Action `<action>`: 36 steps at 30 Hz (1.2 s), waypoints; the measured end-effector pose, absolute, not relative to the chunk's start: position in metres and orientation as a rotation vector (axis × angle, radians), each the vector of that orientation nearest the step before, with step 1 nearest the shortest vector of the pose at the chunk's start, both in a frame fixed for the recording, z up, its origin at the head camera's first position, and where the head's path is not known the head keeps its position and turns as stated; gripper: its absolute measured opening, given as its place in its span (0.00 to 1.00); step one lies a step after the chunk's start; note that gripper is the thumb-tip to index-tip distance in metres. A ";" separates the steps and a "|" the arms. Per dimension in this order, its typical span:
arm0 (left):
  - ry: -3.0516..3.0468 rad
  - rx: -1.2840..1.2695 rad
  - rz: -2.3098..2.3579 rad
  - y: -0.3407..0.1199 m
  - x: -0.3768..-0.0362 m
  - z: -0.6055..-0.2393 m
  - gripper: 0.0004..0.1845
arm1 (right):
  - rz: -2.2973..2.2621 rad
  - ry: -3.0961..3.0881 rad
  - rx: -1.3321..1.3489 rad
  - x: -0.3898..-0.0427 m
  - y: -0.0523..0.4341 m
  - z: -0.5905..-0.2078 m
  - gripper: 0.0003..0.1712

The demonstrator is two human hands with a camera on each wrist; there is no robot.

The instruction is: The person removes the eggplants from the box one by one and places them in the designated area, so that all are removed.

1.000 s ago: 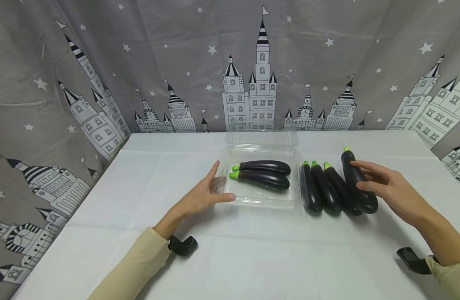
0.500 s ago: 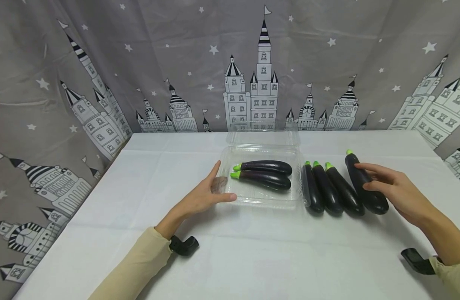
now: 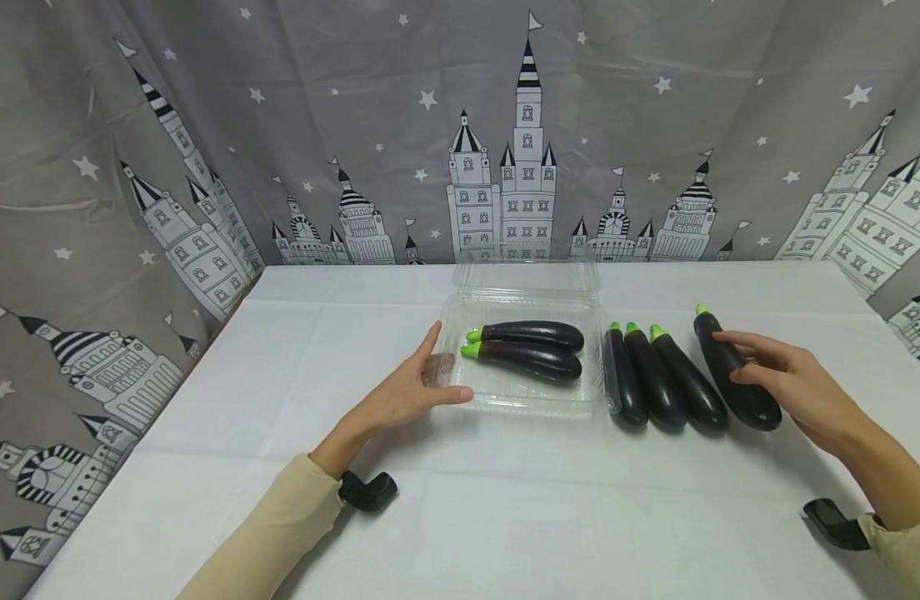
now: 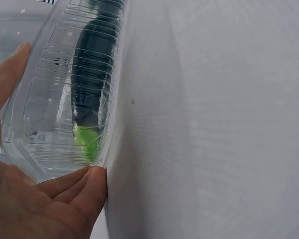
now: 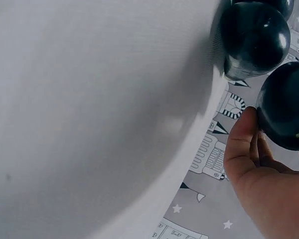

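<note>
In the head view, my right hand [image 3: 805, 387] holds a dark, glossy eggplant [image 3: 737, 387] with a bright green stem, thumb on its near side and fingers on the far side. In the right wrist view, this eggplant [image 5: 286, 107] sits apart from the other eggplants. My left hand [image 3: 396, 396] rests at the left end of a clear plastic clamshell container [image 3: 520, 398], thumb and fingers spread about its corner. Inside lie two eggplants, an upper one [image 3: 535, 332] and a lower one [image 3: 531, 361], stems to the left. The left wrist view shows fingertips [image 4: 92, 186] at the container's ribbed wall.
Three more eggplants [image 3: 655, 379] lie side by side right of the container, stems away from me. The container's lid [image 3: 527, 275] stands raised at the back. A white cloth covers the table [image 3: 505, 517]. Behind hangs a grey curtain [image 3: 317, 83] printed with castles and stars.
My right hand has shifted rightward and slightly toward me with its eggplant, and a gap has opened between it and the row of three. My left hand stays at the container.
</note>
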State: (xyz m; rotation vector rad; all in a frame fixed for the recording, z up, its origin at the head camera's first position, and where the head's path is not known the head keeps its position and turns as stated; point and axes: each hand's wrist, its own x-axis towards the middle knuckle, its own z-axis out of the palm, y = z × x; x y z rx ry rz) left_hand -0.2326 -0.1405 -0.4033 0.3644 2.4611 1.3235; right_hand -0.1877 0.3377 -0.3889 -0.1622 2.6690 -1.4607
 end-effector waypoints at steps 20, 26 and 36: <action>2.451 0.369 1.331 -0.140 -0.233 -0.402 0.65 | -1.363 2.671 -0.072 -0.190 0.339 -0.395 0.36; 2.451 0.360 1.328 -0.140 -0.233 -0.402 0.65 | -1.363 2.643 -0.088 -0.190 0.339 -0.395 0.35; 2.451 0.376 1.328 -0.141 -0.233 -0.403 0.65 | -1.329 2.649 -0.099 -0.191 0.340 -0.399 0.37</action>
